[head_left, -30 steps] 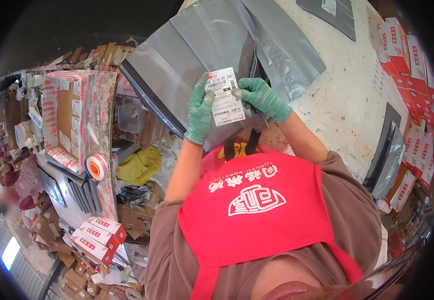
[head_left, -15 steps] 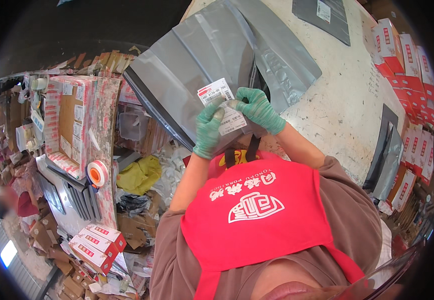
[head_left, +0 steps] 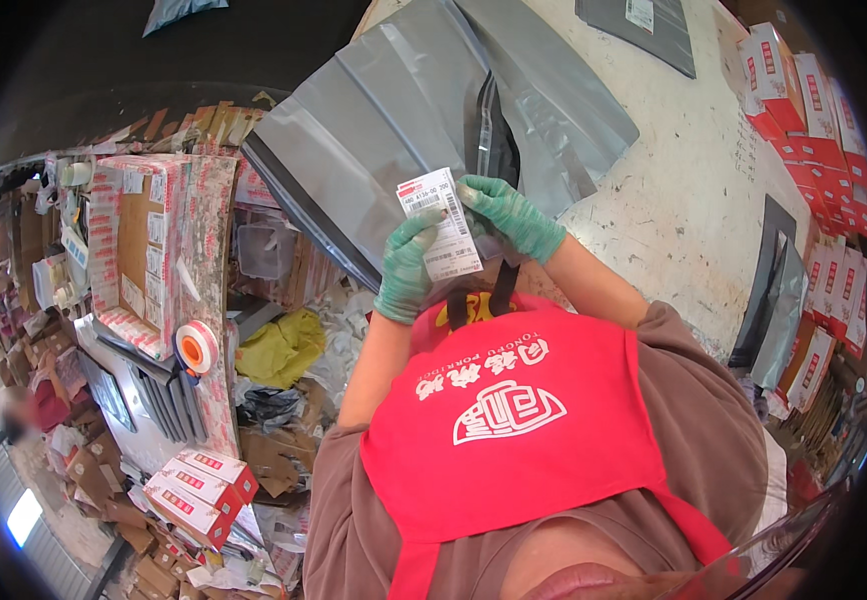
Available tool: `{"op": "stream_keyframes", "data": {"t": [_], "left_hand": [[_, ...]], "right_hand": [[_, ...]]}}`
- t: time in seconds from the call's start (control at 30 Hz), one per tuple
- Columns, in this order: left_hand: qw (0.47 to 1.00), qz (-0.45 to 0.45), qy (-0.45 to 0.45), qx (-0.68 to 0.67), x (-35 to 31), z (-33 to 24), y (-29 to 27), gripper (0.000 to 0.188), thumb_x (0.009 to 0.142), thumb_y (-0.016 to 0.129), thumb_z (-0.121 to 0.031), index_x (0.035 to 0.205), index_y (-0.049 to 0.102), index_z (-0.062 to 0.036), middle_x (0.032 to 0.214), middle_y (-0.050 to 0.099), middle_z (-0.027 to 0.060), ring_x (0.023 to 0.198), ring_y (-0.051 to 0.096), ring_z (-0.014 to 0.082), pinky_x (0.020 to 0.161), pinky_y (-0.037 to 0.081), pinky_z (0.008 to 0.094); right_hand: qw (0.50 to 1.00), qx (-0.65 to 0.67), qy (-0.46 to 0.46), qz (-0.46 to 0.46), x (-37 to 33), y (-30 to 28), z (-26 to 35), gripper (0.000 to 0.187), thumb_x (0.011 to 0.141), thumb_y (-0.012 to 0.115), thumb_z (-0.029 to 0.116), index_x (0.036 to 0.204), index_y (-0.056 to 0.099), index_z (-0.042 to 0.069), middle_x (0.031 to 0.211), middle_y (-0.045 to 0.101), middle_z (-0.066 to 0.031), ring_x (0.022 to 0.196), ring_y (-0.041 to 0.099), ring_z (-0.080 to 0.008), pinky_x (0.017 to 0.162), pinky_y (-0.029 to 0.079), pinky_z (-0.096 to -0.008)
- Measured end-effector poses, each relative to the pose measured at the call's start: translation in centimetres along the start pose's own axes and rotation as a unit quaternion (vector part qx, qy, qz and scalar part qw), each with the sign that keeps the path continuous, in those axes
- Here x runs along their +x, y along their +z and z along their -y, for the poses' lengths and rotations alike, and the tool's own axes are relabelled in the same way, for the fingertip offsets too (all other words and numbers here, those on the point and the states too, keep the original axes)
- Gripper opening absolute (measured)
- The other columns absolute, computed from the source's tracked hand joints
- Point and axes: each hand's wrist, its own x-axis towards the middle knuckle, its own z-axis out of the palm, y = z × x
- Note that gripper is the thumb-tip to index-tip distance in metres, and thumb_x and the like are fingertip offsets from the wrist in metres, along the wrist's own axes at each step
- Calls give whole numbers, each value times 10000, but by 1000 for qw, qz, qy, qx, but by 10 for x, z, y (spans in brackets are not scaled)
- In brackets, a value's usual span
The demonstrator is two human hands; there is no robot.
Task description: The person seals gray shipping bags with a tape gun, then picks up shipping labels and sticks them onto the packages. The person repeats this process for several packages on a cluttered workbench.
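Note:
Both my hands wear green knit gloves. A white shipping label (head_left: 444, 232) with a barcode and red print is held up between them, above a stack of grey plastic mailing bags (head_left: 354, 125). My left hand (head_left: 410, 262) pinches the label's left edge with thumb and fingers. At its upper right edge, my right hand (head_left: 510, 214) grips it, fingers closed. The top bag lies flat with folds across it, and a dark gap (head_left: 494, 130) shows between the bags just beyond my right hand.
Red and white boxes (head_left: 819, 120) are stacked at the right, near more grey bags (head_left: 766, 290). A labelled grey bag (head_left: 644, 25) lies at the far table edge. On the left stand a taped carton (head_left: 139, 255), a tape roll (head_left: 196, 347) and piled waste cardboard (head_left: 274, 455).
The label has turned more upright and shows its whole face. My right hand has shifted slightly up along its edge. A light blue package has come into view on the dark surface at top left.

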Motion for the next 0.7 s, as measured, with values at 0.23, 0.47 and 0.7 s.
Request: {"op": "stream_keyframes", "data": {"t": [0.23, 0.47, 0.7], "left_hand": [[974, -37, 50, 218, -5, -2, 5, 251, 851, 583, -13, 1094, 646, -12, 1102, 645, 107, 972, 607, 183, 858, 490, 302], [920, -151, 177, 314, 4, 23, -13, 241, 867, 524, 22, 1075, 646, 23, 1065, 651, 78, 903, 629, 201, 857, 488, 305], [926, -162, 62, 336, -3, 13, -45, 301, 870, 502, 23, 1135, 638, -23, 995, 657, 65, 854, 628, 157, 762, 537, 288]], "right_hand": [[991, -123, -43, -39, -1, 1, -10, 197, 920, 578, 209, 950, 630, 21, 825, 606, 2, 754, 541, -71, 669, 462, -244], [945, -241, -71, -211, 8, -3, -18, 162, 901, 550, 155, 908, 611, 5, 771, 606, -54, 730, 540, -116, 691, 463, -289], [955, -213, -28, -205, 5, -37, -2, 170, 948, 542, 175, 1025, 611, 40, 879, 619, 3, 788, 565, -66, 733, 485, -240]]}}
